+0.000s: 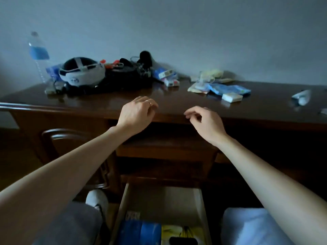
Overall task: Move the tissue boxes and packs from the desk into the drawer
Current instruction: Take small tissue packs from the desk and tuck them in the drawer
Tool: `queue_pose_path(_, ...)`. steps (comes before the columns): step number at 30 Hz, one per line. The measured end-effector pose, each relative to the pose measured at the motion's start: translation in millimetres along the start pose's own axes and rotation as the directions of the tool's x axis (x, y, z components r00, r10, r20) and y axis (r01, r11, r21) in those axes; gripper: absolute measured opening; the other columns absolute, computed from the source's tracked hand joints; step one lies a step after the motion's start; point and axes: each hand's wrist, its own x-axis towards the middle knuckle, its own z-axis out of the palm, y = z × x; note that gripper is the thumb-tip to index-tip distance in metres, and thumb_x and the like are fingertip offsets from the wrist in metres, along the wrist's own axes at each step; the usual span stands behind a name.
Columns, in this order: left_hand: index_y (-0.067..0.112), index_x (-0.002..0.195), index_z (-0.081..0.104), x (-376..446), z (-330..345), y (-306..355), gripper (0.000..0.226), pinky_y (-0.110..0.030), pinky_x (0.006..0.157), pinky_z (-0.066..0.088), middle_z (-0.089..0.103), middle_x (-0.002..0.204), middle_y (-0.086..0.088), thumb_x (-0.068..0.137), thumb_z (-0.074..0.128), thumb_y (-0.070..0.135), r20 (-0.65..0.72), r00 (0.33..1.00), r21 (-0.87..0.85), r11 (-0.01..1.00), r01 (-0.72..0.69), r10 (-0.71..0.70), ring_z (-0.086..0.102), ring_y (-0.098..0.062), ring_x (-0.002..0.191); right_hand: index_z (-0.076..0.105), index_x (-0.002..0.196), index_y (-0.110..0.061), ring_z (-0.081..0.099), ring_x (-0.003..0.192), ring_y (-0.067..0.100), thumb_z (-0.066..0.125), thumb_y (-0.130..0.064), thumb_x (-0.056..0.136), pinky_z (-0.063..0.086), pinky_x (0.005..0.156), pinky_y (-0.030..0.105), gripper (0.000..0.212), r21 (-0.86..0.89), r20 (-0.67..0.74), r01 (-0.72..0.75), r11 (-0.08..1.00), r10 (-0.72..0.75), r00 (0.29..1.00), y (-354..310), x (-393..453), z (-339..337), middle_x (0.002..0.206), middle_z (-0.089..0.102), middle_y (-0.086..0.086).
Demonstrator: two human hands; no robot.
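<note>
Dim light falls on a dark wooden desk (177,101) that stands against a plain grey wall, and most of the work seems not yet done. On the far right part of the desktop lies a loose heap of tissue packs (228,90) in blue and pale wrappers, with one small white pack (231,97) at its near edge. More to the middle, close to the wall, there are a few small white boxes (169,78) with coloured marks, beside a blue packet; whether these are tissue boxes I cannot tell for sure. At the far left stand a water bottle (38,53), a white and black headset (81,73) and a tangle of black gear (127,73), which do not belong to the task. A squeezed tube (300,98) lies alone at the right edge. Near the viewer, low in the picture, the drawer (123,200) is pulled open, and inside it I see blue packages (141,232) and something yellow, so perhaps some items are already in, but this is only my guess. The left hand (137,114) and the right hand (205,122) both hover over the near edge of the desk, fingers loosely curled and holding nothing. I judge that the packs on the right are the next things to take, and many trips remain.
</note>
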Motion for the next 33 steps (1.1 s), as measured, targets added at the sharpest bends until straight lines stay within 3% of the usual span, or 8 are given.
queue_pose_path(6,0.031,0.117,0.069,84,42,-19,0.029,-0.037,0.09,0.049,0.062,0.122,0.003,0.091,0.056,0.028,0.181,0.982,0.069,0.996,0.05,-0.062,0.053,-0.02,0.119,0.058,0.138,-0.028,0.045,0.135,0.027,0.057,-0.041,0.098,0.04,0.108,0.039,0.042,-0.339,0.183,-0.093,0.936,0.163,0.97,32,75,-4,0.143,0.058,0.001)
queue_pose_path(11,0.022,0.148,0.041,107,102,-41,0.055,-0.042,0.121,0.018,0.036,0.154,-0.001,0.1,0.04,0.048,0.466,0.88,0.096,0.994,0.051,-0.09,0.02,-0.023,0.148,0.064,0.124,-0.029,0.053,0.122,0.023,0.05,-0.05,0.095,0.045,0.099,0.042,0.038,-0.479,0.092,-0.056,0.876,0.113,0.989,53,112,16,0.124,0.064,-0.004)
queue_pose_path(15,0.021,0.147,0.04,133,127,-54,0.063,-0.042,0.121,0.019,0.04,0.151,-0.001,0.095,0.04,0.057,0.328,0.942,0.124,0.992,0.024,-0.063,0.024,-0.022,0.147,0.055,0.132,-0.025,0.047,0.132,0.028,0.054,-0.048,0.091,0.036,0.11,0.048,0.047,-0.606,-0.108,-0.162,0.779,0.12,0.987,69,135,17,0.134,0.062,0.005)
queue_pose_path(17,0.022,0.148,0.039,154,141,-53,0.063,-0.042,0.119,0.024,0.04,0.151,-0.002,0.094,0.043,0.055,0.278,0.959,0.13,0.991,0.023,-0.059,0.028,-0.023,0.145,0.046,0.142,-0.022,0.025,0.15,0.035,0.06,-0.049,0.088,0.016,0.119,0.059,0.062,-0.625,-0.284,-0.36,0.692,0.228,0.931,82,141,14,0.154,0.044,0.015)
queue_pose_path(20,0.024,0.155,0.027,192,171,-49,0.069,-0.045,0.121,0.02,0.027,0.161,-0.007,0.095,0.047,0.051,0.334,0.939,0.131,0.99,0.045,-0.086,0.02,-0.027,0.15,0.022,0.158,-0.021,-0.008,0.155,0.043,0.057,-0.062,0.087,0.001,0.119,0.067,0.09,-0.561,-0.293,-0.62,0.549,0.568,0.769,104,146,6,0.169,0.005,0.023)
queue_pose_path(23,0.024,0.157,0.022,225,204,-48,0.071,-0.047,0.122,0.017,0.022,0.164,-0.006,0.096,0.046,0.051,0.405,0.905,0.133,0.987,0.085,-0.132,0.015,-0.028,0.152,0.024,0.158,-0.017,0.005,0.153,0.046,0.049,-0.065,0.09,0.005,0.121,0.065,0.087,-0.42,-0.253,-0.772,0.476,0.756,0.604,115,153,2,0.166,0.009,0.026)
queue_pose_path(28,0.019,0.138,0.055,253,228,-43,0.062,-0.047,0.11,0.033,0.042,0.145,-0.013,0.091,0.045,0.059,0.354,0.912,0.324,0.942,0.087,-0.206,0.036,-0.033,0.136,0.051,0.137,-0.015,0.042,0.132,0.037,0.045,-0.05,0.094,0.032,0.111,0.057,0.055,-0.585,-0.258,-0.585,0.562,0.556,0.79,108,154,13,0.142,0.049,0.015)
queue_pose_path(33,0.018,0.132,0.059,233,210,-40,0.07,-0.05,0.107,0.036,0.032,0.146,-0.015,0.086,0.048,0.068,0.403,0.885,0.224,0.963,0.151,-0.232,0.028,-0.035,0.136,0.053,0.126,-0.019,0.05,0.123,0.036,0.053,-0.045,0.094,0.045,0.102,0.05,0.042,-0.504,-0.162,-0.478,0.719,0.465,0.87,97,153,11,0.13,0.049,0.014)
